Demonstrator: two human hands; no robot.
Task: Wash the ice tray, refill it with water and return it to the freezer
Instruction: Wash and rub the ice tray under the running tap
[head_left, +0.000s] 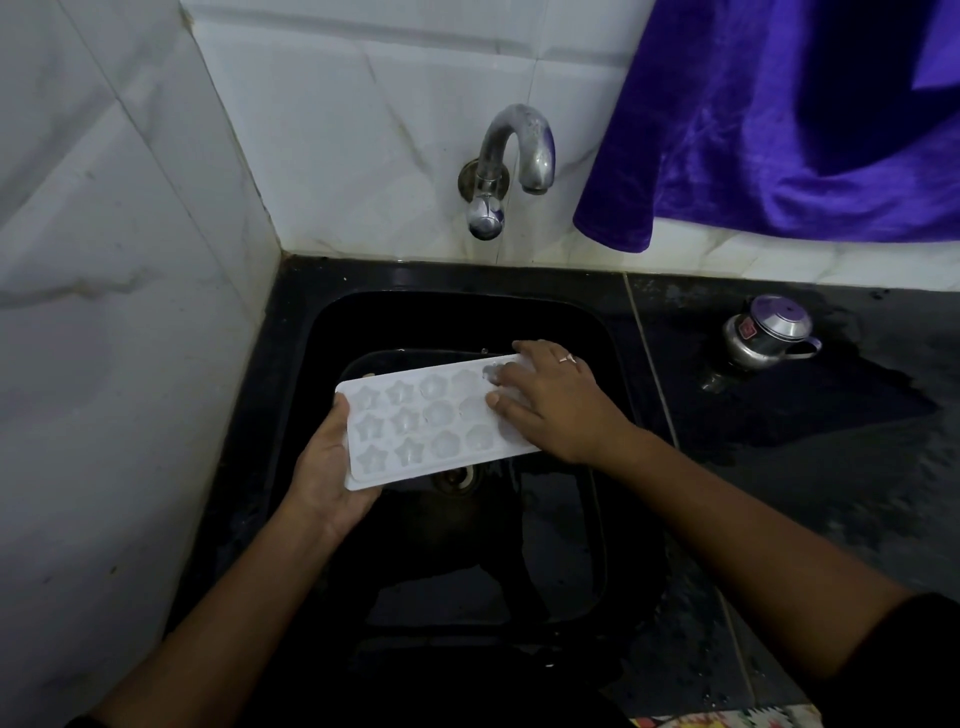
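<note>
My left hand (327, 467) grips the ice tray (426, 423) by its eight-o'clock end and holds it cavities-up over the sink (322, 338). My right hand (556, 402) lies on its three-o'clock end, fingers flat across the moulds. I judge this to be the washing step. The tap (514, 156) at twelve o'clock looks dry, so the next move probably calls for opening it to rinse.

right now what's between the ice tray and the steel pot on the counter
Head view: the right hand lies on the ice tray; past it, only sink rim and wet counter before the steel pot.
</note>
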